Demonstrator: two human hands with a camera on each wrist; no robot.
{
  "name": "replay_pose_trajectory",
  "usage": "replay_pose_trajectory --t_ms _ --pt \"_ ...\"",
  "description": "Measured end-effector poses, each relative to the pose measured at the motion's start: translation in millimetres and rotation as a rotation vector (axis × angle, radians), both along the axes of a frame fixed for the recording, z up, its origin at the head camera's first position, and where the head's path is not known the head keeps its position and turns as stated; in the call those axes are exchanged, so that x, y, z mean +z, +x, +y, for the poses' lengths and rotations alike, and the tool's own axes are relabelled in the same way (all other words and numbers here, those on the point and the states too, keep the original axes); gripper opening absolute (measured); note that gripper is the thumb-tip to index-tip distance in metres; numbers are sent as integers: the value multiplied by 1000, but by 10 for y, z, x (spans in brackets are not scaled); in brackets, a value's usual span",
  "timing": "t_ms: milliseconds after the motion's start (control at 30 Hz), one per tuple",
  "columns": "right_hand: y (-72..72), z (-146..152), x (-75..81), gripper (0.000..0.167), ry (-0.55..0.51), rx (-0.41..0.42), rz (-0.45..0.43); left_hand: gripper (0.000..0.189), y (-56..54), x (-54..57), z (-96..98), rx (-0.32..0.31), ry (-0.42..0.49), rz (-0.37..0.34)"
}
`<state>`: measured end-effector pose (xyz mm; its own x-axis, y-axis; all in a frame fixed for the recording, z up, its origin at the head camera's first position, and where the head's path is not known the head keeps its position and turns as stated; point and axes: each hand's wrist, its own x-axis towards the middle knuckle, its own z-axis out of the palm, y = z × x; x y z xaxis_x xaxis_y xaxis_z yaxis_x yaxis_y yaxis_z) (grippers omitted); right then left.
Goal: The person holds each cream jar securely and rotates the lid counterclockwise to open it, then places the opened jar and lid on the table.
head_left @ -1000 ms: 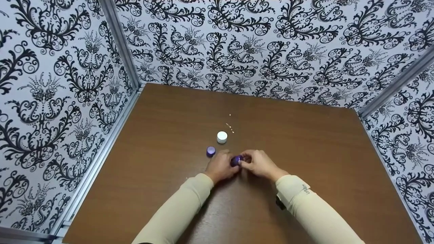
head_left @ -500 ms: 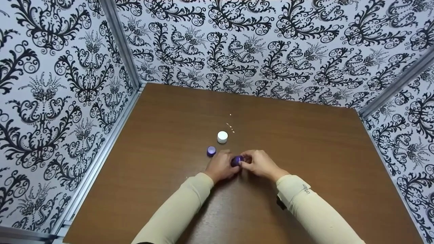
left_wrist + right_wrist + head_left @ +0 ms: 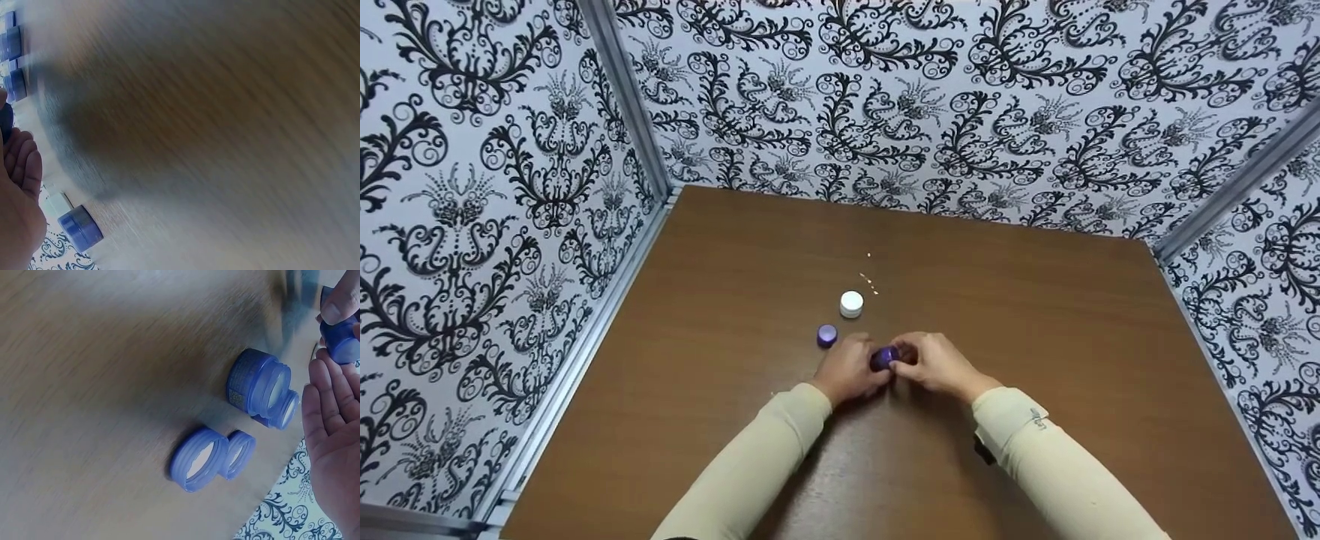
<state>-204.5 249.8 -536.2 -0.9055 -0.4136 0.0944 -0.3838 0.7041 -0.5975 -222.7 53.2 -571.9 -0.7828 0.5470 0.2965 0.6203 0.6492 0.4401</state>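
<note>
Both hands meet close over the table. My left hand (image 3: 851,369) holds a small purple jar (image 3: 883,358) from its left side. From the right, my right hand (image 3: 937,361) pinches the same jar with thumb and fingers. Much of the jar is covered by the hands. In the right wrist view a thumb lies across the dark blue body of that jar (image 3: 341,343), and the lower fingers (image 3: 323,391) are extended under it. Only its dark edge shows at the left border of the left wrist view.
Beyond the left hand stand a purple container (image 3: 826,335) and a white jar (image 3: 851,304). Light crumbs (image 3: 869,281) lie farther back. The right wrist view shows threaded blue jars (image 3: 247,382) and blue ring-shaped lids (image 3: 197,460) on the wooden table (image 3: 1035,300). Patterned walls (image 3: 900,97) enclose it.
</note>
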Motion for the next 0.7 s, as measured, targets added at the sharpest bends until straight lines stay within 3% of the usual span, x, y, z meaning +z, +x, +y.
replay_pose_trajectory --t_ms 200,367,567,700 --pt "10 -10 0 30 4 6 11 31 -2 2 -14 27 -31 72" --pt "10 -36 -4 29 -21 -37 -7 30 10 2 -19 38 -41 59" --pt "10 -71 2 25 25 -121 18 32 16 2 -16 41 -39 29" --pt "6 -77 -2 22 34 -129 2 31 15 -4 -18 40 -35 26"
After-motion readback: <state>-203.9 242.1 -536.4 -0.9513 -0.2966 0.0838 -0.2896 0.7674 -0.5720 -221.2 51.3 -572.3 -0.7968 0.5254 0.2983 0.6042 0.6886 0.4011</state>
